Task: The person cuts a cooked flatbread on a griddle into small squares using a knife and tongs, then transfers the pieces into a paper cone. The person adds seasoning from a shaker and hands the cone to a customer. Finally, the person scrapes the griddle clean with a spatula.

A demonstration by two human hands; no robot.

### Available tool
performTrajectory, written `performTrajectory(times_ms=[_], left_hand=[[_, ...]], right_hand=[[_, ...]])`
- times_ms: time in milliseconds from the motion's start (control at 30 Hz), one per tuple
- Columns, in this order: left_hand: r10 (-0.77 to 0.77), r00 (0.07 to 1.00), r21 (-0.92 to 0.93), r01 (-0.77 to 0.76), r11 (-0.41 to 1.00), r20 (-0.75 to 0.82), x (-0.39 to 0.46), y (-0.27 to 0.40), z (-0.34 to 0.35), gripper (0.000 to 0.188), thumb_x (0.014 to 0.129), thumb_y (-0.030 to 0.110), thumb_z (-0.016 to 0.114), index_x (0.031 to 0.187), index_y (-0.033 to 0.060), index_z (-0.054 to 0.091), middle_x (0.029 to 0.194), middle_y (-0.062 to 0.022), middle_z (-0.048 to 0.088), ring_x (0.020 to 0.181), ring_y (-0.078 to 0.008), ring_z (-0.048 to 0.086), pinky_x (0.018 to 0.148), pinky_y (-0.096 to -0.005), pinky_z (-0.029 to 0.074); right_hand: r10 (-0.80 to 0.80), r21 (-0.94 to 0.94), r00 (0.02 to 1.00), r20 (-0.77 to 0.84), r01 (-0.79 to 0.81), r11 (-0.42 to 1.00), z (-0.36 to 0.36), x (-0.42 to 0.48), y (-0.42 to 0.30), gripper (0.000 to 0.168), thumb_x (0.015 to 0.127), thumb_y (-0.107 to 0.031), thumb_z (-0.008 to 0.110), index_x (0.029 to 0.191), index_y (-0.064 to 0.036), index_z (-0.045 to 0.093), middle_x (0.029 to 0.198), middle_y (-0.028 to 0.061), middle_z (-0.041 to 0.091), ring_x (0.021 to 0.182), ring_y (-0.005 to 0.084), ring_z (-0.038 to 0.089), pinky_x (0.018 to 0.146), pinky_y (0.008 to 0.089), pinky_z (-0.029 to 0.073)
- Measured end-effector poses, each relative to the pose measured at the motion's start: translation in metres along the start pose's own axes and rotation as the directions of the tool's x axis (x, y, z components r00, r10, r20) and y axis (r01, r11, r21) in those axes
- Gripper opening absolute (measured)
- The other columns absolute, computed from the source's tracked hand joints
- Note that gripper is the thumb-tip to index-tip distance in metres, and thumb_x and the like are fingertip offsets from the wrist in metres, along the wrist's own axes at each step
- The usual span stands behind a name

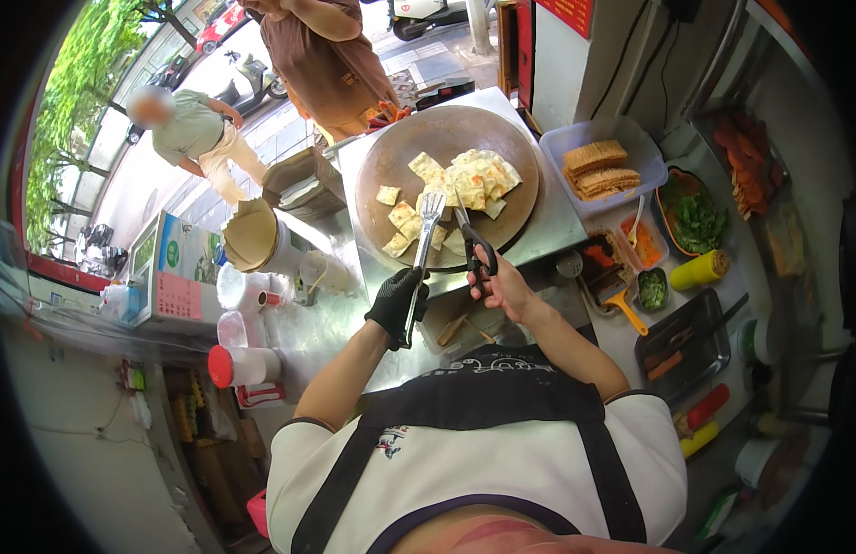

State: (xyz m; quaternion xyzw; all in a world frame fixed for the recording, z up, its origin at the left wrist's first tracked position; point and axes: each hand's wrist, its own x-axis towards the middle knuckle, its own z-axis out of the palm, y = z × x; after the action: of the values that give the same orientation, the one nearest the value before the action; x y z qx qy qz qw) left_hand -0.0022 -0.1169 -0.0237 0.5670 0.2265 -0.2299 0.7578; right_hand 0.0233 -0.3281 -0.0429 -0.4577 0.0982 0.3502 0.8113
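On a round griddle (393, 152) lies a browned flatbread (494, 176), partly cut, with several loose square pieces (404, 216) to its left and front. My left hand (397, 305), in a black glove, grips metal tongs (429, 232) whose slotted end rests at the pieces. My bare right hand (501, 284) holds black-handled scissors (485, 257). The scissor blades reach the near edge of the flatbread, close beside the tongs' tip. Whether the blades are parted is hard to tell.
Right of the griddle stand a plastic tub of crisp crackers (601, 166), a bowl of green leaves (698, 215), a yellow bottle (699, 270) and a sauce tray with an orange-handled brush (625, 311). Leftward are paper bags (251, 235) and a red-lidded jar (244, 365). Two people (331, 62) stand beyond the counter.
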Motion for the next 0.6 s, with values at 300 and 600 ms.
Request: performTrajectory(times_ms=[300,600], left_hand=[[0.048,0.999,0.015,-0.048,0.999,0.0,-0.005,-0.014,0.004,0.028,0.087,0.03,0.054,0.096,0.0041,0.052,0.062,-0.0049,0.049,0.045,-0.0151,0.047,0.039,-0.0267,0.038],[0.012,1.0,0.117,-0.014,0.993,0.022,-0.026,-0.003,-0.01,0.026,0.087,0.03,0.052,0.096,0.0051,0.053,0.06,-0.0024,0.046,0.043,-0.0116,0.043,0.036,-0.0247,0.035]], right_hand=[[-0.173,-0.051,0.984,-0.041,0.171,0.984,0.001,0.02,0.023,0.039,0.087,-0.04,0.051,0.113,-0.012,0.043,0.075,0.0,0.049,0.053,0.0068,0.048,0.037,0.0152,0.028],[-0.148,-0.188,0.988,-0.045,0.137,0.973,-0.001,0.016,0.008,0.038,0.089,-0.035,0.051,0.114,-0.009,0.042,0.075,0.0005,0.051,0.053,0.0064,0.049,0.035,0.0162,0.026]])
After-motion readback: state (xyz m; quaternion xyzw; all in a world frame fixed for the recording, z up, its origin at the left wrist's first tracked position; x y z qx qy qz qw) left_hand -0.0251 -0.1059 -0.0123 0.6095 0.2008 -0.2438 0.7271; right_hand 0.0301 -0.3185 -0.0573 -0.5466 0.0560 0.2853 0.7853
